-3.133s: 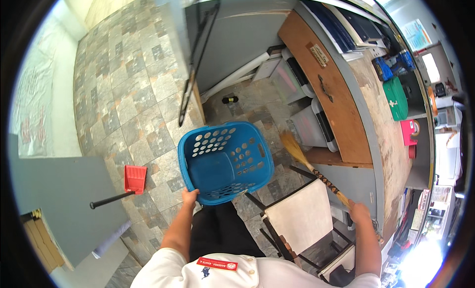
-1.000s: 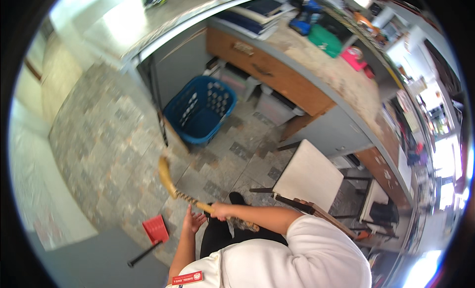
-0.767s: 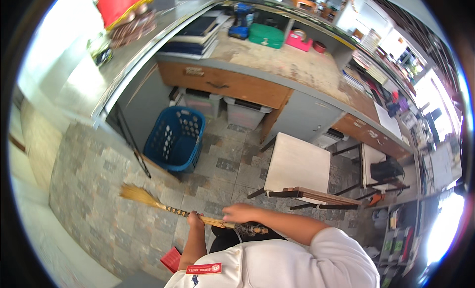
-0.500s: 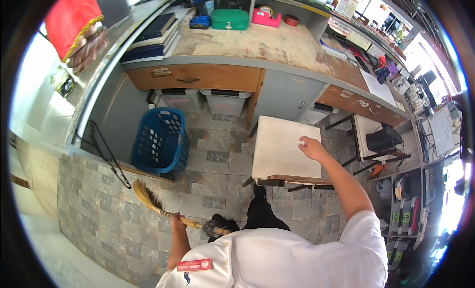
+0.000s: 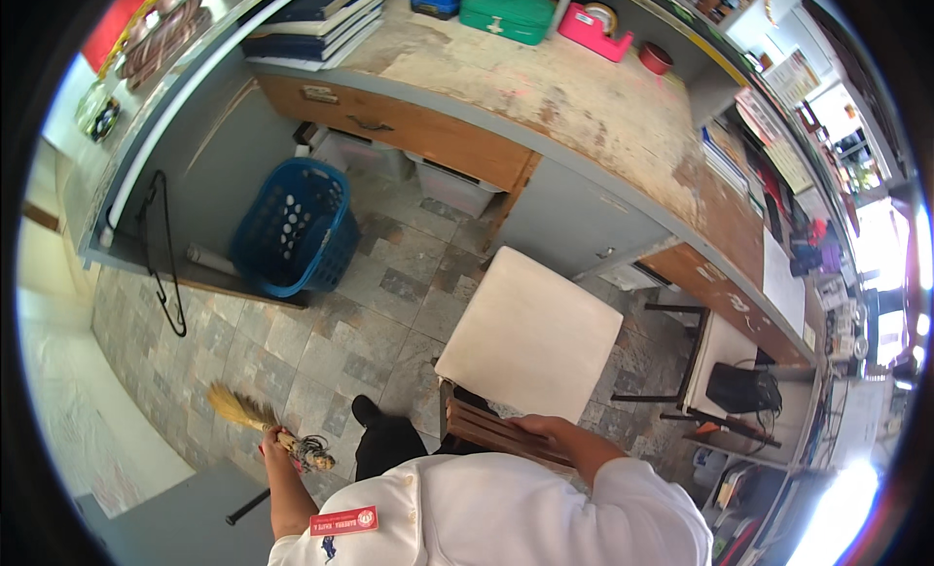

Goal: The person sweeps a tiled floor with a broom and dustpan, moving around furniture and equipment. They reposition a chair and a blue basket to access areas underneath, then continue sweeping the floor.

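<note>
In my left hand [image 5: 276,439] is a short straw broom [image 5: 240,406], its bristles fanning out to the left and its dark-wrapped handle end pointing right. The fingers are closed around the handle. My right hand [image 5: 545,432] grips the slatted wooden backrest [image 5: 486,426] of a chair, with the thumb side over its top rail. The chair's flat cream seat [image 5: 533,328] lies beyond the backrest, between me and the desk. My dark shoe [image 5: 367,411] is on the floor left of the chair.
A blue laundry basket [image 5: 296,226] stands under the desk [image 5: 545,89] at the left, near a black wire hanger [image 5: 161,255]. A second chair [image 5: 715,362] with a black bag [image 5: 743,387] stands right. Clear plastic bins [image 5: 455,189] sit beneath the drawer.
My right hand has left the seat top and taken hold of the backrest. The chair now stands angled and nearer to me. My left hand with the broom has shifted left; the view has turned.
</note>
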`<action>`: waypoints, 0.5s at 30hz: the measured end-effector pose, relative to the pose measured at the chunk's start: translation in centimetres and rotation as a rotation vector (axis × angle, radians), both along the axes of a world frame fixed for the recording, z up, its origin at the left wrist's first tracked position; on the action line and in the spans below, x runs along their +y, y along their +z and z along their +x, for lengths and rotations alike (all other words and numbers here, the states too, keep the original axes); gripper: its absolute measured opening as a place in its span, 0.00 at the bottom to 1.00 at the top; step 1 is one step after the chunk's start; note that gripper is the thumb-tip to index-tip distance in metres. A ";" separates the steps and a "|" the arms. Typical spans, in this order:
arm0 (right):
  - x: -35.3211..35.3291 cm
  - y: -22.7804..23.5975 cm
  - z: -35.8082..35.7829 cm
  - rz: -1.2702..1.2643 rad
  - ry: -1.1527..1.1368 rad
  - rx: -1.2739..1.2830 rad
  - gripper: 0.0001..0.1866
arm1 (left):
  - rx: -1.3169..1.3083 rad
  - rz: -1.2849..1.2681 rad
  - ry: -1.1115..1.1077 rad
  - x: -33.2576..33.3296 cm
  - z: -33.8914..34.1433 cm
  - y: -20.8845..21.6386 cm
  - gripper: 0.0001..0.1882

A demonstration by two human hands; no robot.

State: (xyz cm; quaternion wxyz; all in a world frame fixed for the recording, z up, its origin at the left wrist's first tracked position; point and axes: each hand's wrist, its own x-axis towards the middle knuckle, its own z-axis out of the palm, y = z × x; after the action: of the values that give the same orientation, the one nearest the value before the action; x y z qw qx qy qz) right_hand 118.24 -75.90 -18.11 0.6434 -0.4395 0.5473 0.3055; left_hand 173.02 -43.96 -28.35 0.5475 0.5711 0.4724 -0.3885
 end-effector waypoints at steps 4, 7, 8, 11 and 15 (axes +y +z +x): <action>0.1 -1.9 0.6 -0.027 0.126 0.113 0.26 | -0.004 0.027 0.037 1.6 -0.9 0.0 0.06; 0.1 -3.8 1.8 -0.175 0.358 0.074 0.23 | 0.007 0.008 0.057 2.4 -0.8 -0.5 0.05; 0.3 -4.2 2.4 -0.189 0.377 0.021 0.22 | 0.011 -0.003 0.057 2.7 -0.7 -0.7 0.05; 0.9 -4.1 5.7 -0.313 0.480 -0.061 0.18 | 0.012 -0.063 0.070 3.4 0.2 -1.1 0.05; 4.0 -3.3 11.2 -0.283 0.279 0.054 0.19 | 0.054 -0.139 0.084 5.6 2.7 -1.6 0.06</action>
State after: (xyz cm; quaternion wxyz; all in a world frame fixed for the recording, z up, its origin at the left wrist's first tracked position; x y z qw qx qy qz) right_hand 129.48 -71.89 -21.41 0.5115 -0.5888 0.5358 0.3233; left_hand 175.69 -38.36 -29.98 0.5887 0.5006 0.4824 -0.4124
